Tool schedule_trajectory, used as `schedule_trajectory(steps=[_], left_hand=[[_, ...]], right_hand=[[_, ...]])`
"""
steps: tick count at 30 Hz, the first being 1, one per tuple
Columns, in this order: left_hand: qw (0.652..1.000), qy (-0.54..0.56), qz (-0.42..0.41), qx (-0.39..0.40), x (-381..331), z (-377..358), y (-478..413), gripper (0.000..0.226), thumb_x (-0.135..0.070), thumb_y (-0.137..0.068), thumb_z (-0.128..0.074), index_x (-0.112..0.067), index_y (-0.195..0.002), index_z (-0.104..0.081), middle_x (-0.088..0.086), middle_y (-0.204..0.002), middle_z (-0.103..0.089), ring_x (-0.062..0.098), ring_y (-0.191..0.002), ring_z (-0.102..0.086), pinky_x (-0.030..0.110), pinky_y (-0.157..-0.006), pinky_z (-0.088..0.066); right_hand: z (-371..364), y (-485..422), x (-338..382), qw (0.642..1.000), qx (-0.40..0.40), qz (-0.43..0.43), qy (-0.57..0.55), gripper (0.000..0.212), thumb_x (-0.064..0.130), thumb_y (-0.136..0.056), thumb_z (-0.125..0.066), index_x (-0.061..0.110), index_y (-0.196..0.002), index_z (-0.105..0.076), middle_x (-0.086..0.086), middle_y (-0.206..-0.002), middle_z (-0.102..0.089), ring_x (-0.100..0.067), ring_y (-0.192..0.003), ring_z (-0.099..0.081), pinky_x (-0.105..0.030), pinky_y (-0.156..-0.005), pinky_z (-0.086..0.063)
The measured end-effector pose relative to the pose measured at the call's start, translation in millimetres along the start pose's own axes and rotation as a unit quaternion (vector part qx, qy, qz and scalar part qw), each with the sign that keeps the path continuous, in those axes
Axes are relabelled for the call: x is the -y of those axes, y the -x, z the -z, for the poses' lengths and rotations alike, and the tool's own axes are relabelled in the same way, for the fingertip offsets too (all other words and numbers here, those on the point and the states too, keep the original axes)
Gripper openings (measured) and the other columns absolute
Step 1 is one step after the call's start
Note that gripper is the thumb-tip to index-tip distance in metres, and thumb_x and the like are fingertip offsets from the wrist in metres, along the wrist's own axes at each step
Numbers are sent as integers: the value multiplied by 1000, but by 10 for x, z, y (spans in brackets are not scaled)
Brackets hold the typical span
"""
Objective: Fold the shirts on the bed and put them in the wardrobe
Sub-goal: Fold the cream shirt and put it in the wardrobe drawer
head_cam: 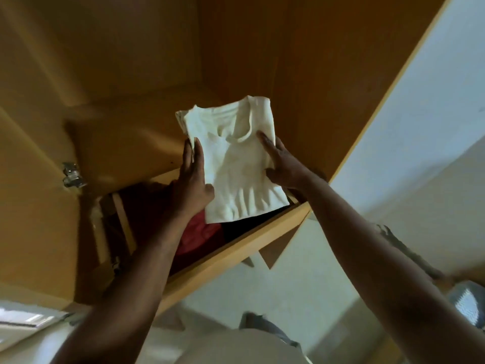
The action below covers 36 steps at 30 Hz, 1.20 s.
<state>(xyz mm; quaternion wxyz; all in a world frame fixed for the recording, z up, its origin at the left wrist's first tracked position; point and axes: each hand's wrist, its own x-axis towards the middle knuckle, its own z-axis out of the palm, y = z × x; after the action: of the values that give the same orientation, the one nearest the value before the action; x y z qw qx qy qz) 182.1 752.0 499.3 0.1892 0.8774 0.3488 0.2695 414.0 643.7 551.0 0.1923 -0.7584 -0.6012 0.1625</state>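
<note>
Grip: the left hand [193, 177] pinches the left edge of the folded white shirt [236, 164], with the thumb on its face. The right hand [283, 164] lies on the right side with straight fingers. I cannot tell if any finger is under the cloth.
Shirt: it is held between the 2 hands, inside the open wardrobe [288, 61] and above the shelf edge [236, 248].
Long axis: it runs from the hem, near the wrists, to the collar, which points deeper into the wardrobe.
Nearer hand: both are at almost the same depth, 1 on each long side.
Below: red clothes [199, 232] and something dark lie under the shirt, behind the shelf edge.
Edges: the wardrobe side wall is near the right hand. A hinge [70, 176] is well apart on the left.
Room: I judge there is open space ahead of the collar, so the shirt can go forward and down.
</note>
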Motion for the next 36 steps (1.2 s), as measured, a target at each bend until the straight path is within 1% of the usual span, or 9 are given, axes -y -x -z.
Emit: schedule_trajectory(steps=[3,6,8,15,19,24,28,32,36], left_hand=[[997,-20,74,21,163,-145,-68,109,-7,-78,-66,-23,-155,10,3,-162,12,34,-128,-46,40,-69,-58],[987,12,149,67,277,-409,-105,112,-9,-79,-68,-21,-154,14,3,-161,18,31,-146,-13,37,-97,-46],[978,57,178,91,346,-628,-110,113,-3,-79,-68,-19,-153,15,6,-160,22,25,-149,3,28,-97,-41],[948,72,251,182,503,-1173,-227,111,-4,-81,-70,-13,-153,13,12,-160,20,27,-148,14,38,-114,-25],[929,81,280,226,538,-1365,-287,111,-5,-83,-71,-16,-153,14,9,-160,23,29,-148,13,33,-103,-38],[918,119,300,229,609,-1605,-359,110,5,-79,-70,-16,-155,7,4,-157,30,30,-149,9,33,-73,-54],[916,109,304,240,667,-1667,-383,110,3,-78,-71,-14,-155,6,5,-157,30,30,-149,7,36,-91,-51],[915,86,298,259,703,-1661,-405,106,-1,-80,-71,-10,-155,3,11,-158,25,30,-148,12,36,-102,-42],[917,-2,295,267,689,-1680,-412,99,-12,-84,-69,-8,-155,-1,18,-159,20,32,-149,7,35,-113,-29]], right_hand=[[-203,-350,-180,999,49,-1,-10,95,0,-89,-58,30,-157,2,-6,-160,-2,-32,-145,-20,-38,-110,-36],[-385,-616,-444,994,107,8,-10,96,-7,-85,-57,24,-157,-1,-13,-161,-1,-35,-147,-16,-39,-114,-33],[-472,-771,-631,987,159,3,19,97,-5,-86,-57,25,-157,2,-14,-162,1,-36,-147,-16,-41,-114,-34],[-719,-1051,-1047,956,258,-18,139,94,2,-93,-57,25,-156,9,-18,-162,4,-38,-120,-53,-36,-81,-54],[-870,-1161,-1178,938,281,-21,204,95,13,-93,-61,22,-156,9,-19,-162,10,-39,-116,-55,-31,-63,-50],[-1092,-1268,-1215,907,281,-53,309,88,38,-93,-59,21,-157,-2,-15,-162,-1,-37,-137,-37,-48,-99,-47],[-1242,-1172,-1146,940,216,-129,231,56,22,-104,-39,10,-154,-18,-17,-160,-18,-36,-145,-23,-52,-110,-35],[-1417,-1132,-1135,982,91,-132,103,43,14,-101,-36,3,-143,-34,-22,-148,-36,-41,-134,-38,-50,-108,-35],[-1445,-1046,-1108,929,245,-173,219,70,32,-101,-45,1,-154,-10,-23,-160,-13,-39,-144,-24,-46,-112,-34]])
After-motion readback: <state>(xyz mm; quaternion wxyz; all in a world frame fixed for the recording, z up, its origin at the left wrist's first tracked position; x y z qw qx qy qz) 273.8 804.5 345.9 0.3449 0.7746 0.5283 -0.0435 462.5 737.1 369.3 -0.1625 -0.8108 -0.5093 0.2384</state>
